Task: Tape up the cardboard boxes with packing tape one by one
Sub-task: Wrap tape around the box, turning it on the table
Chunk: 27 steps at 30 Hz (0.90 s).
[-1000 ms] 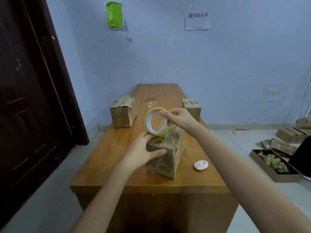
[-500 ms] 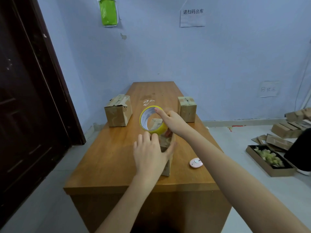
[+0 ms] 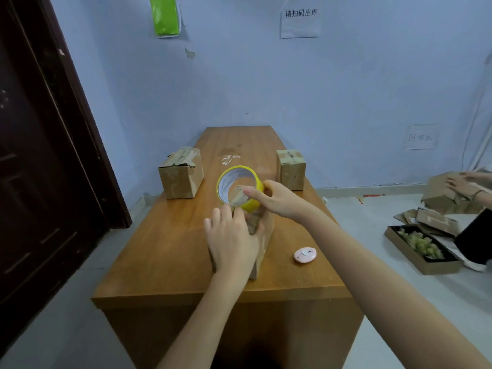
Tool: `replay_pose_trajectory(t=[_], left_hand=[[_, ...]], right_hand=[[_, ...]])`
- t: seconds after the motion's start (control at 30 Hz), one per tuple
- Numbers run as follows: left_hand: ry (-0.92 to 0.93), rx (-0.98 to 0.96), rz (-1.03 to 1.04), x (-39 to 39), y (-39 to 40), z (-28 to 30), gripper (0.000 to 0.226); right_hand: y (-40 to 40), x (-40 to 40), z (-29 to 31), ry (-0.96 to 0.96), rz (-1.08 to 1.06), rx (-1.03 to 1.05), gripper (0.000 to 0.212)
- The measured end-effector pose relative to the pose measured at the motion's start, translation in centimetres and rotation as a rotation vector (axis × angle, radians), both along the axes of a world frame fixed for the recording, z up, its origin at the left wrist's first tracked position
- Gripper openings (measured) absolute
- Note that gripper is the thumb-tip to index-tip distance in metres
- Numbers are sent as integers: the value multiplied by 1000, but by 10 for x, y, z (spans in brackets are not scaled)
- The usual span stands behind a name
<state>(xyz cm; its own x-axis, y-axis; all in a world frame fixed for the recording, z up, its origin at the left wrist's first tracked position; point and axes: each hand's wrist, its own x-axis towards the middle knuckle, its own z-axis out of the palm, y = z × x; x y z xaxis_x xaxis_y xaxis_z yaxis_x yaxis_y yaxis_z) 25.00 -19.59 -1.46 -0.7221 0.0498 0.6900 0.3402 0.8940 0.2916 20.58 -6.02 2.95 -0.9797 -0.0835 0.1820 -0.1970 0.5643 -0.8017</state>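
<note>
R fingers (image 3: 253, 192) are being curled round the tape roll (image 3: 237, 188), w/ the thumb poking thru the ring, so the roll is being held tight just above the near box (image 3: 262, 235). L fingers (image 3: 226, 217) are being kept mostly straight and laid flat on top of that box; nothing is being pinched by them, the box is just being pressed down. The L hand (image 3: 231, 242) is covering most of the box top, so the seam can't be seen well. A strip seems to be being pulled from the roll down to the box, but it's clear tape and hard to tell.

The R hand (image 3: 278, 199) is being held out past the L one.

The near box is sitting at the front middle of the table (image 3: 165, 251). It looks like it's being taped right now, prob. not finished.

Farther back, a left box (image 3: 181, 174) and a right box (image 3: 291, 169) are being kept apart near the table sides. Both seem to have tape on top, so they're likely done, tho the left box's top looks rough.

A small pink gadget (image 3: 305, 254) is lying near the near box.
</note>
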Motion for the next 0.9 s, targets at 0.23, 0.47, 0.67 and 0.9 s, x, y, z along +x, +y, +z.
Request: replay_pose_trajectory(t=[0.23, 0.47, 0.67, 0.9], left_hand=[[-215, 110, -350, -10, -44, 7, 27], [-371, 157, -555, -15, -62, 15, 27], [-327, 211, -580, -11, -68, 10, 22], [-327, 278, -574, -6, -68, 10, 11]], right_hand=[[10, 34, -8, -9, -50, 167, 46], [0, 59, -16, 160, -135, 468, 20], [-2, 59, -19, 131, -110, 217, 14], [-6, 61, -29, 195, -127, 133, 8]])
